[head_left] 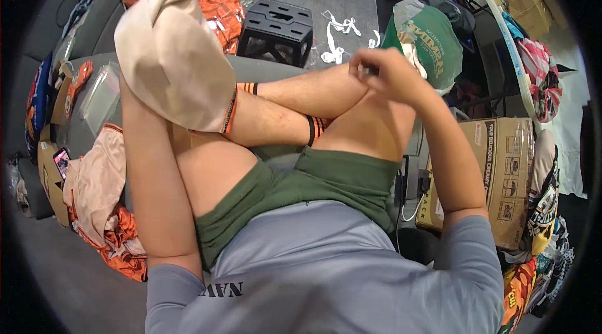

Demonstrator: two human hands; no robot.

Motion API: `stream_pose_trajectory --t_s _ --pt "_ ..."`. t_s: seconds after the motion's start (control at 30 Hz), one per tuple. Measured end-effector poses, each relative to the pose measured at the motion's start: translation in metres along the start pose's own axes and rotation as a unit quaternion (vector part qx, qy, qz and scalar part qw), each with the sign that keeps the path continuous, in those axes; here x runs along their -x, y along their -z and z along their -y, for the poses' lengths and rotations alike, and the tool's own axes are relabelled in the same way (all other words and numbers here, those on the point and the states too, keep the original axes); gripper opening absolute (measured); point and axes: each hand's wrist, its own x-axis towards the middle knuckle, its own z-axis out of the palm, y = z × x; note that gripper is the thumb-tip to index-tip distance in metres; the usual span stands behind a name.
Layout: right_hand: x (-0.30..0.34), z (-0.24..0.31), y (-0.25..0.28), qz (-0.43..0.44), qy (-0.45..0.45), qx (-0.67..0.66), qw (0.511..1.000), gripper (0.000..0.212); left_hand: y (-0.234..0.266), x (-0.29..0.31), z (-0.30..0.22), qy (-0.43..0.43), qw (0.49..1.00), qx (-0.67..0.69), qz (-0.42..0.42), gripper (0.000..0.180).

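Note:
A piece of beige cloth (172, 58) with dark and orange stitching along its lower edge is draped over my raised left hand. The cloth hides that hand and its fingers; only the left forearm shows below it. My right hand (390, 76) is lifted over my bent leg, its fingers curled in a pinch. Something small and dark shows between those fingers, too blurred to name. Just beyond the right hand sits a green and clear plastic bag (433, 42) with pale cloth at its opening.
More beige and orange garments (94, 190) lie on the grey couch at left, by a phone (61, 161) and clear plastic sleeves (100, 99). Ahead stand a black folding stool (276, 24) and orange packets (221, 14). A cardboard box (495, 177) is at right; white scraps (335, 52) litter the floor.

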Motion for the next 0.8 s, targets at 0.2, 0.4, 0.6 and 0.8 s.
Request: stream_pose_trajectory --t_s 0.2,0.4,0.6,0.8 --pt "-0.083 -0.070 0.026 -0.221 -0.152 0.058 0.962 0.016 -0.034 -0.082 0.017 0.390 0.749 0.535 0.030 0.030" --pt "-0.178 0.016 0.016 -0.283 0.020 -0.377 0.882 0.030 -0.074 -0.126 0.044 0.327 0.886 0.239 0.224 0.033" --pt "-0.217 0.007 -0.058 -0.296 0.157 -0.446 0.830 0.031 -0.136 -0.100 0.056 0.498 0.542 0.652 0.182 0.027" --pt "-0.224 -0.023 -0.071 -0.069 0.055 -0.331 0.940 0.038 -0.183 -0.072 0.080 0.624 0.387 0.677 0.059 0.025"
